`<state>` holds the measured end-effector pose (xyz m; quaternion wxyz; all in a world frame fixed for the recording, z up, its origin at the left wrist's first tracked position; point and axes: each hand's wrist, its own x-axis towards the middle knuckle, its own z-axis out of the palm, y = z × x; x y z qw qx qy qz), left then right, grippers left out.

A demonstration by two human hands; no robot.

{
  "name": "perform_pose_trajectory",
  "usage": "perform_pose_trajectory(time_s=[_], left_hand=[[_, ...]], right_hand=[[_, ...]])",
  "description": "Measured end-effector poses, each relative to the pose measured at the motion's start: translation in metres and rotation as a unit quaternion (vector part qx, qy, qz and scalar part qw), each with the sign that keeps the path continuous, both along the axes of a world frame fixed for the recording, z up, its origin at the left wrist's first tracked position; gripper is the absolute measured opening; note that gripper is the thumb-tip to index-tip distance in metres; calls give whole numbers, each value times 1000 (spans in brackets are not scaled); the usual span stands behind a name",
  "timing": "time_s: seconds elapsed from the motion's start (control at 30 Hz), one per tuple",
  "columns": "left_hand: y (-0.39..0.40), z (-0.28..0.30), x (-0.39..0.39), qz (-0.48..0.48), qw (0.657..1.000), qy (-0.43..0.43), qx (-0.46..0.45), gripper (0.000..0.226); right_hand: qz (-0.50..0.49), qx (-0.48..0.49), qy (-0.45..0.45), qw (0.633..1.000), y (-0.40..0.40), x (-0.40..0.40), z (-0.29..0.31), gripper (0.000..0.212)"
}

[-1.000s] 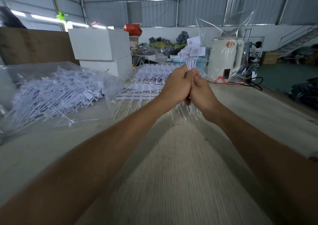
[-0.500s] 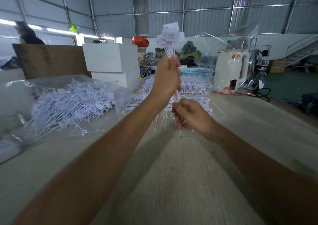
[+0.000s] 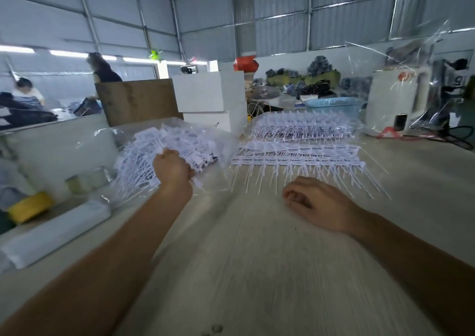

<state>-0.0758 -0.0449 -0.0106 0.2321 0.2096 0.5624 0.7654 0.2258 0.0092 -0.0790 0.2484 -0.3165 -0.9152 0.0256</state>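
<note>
Logged left hand [image 3: 172, 167] at 11 o'clock from the middle of the table [image 3: 257, 258], back of hand toward camera. Fingers [image 3: 168, 153] curled tight round a bundle of white tag ties [image 3: 150, 139]. Tag ends fanned out above the fist toward 10 o'clock, thin stems poking out below toward 4 o'clock. Found the bundle right over the heap of loose ties [image 3: 198, 142], itself inside a clear bag [image 3: 230, 145] lying on the table at 11 o'clock. Cannot tell where bundle stops and heap starts: motion blur.

Logged right hand [image 3: 318, 202] at 2 o'clock, resting on the table, well apart from left hand. Fingers there loosely curled inward, pinching nothing.

Noted rows of uncut tie strips [image 3: 295, 155] beyond the right hand at 12 to 1 o'clock, stems pointing toward camera. Nearest stems near the knuckles, apparently not touching. Noted a taller stack of strips [image 3: 303, 127] behind them.

Also recorded:
- blue basket [image 3: 334, 104] at 1 o'clock, far edge
- white boxes [image 3: 210, 96] at 12 o'clock, stacked two high
- brown board [image 3: 136, 101] at 11 o'clock, upright
- yellow tape roll [image 3: 28, 205] at 9 o'clock, off the table's left edge
</note>
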Motion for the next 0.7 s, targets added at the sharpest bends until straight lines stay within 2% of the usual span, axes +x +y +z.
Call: perform_pose_trajectory(time_s=[0.13,0.23,0.3,0.37,0.47,0.57,0.7], left_hand=[[1,-32,-18,-73,990,-95,-68,34],[8,-29,-23,-110,987,-79,-81,38],[14,-24,-28,-136,984,-72,-94,37],[18,-19,-35,-163,978,-52,-121,33],[25,-15,-42,-187,964,27,-187,31],[36,-11,-50,-167,953,122,-222,21],[50,-4,-64,-130,952,154,-231,17]], right_hand=[[64,12,13,998,-27,-30,12,15],[137,-14,14,990,-53,-67,15,30],[176,-26,-43,983,-68,-87,6,43],[177,-24,-83,980,-72,-95,-3,48],[174,-43,-80,980,-69,-94,-3,49],[175,-40,-75,981,-68,-96,-5,49],[174,-40,-73,981,-68,-97,-9,49]])
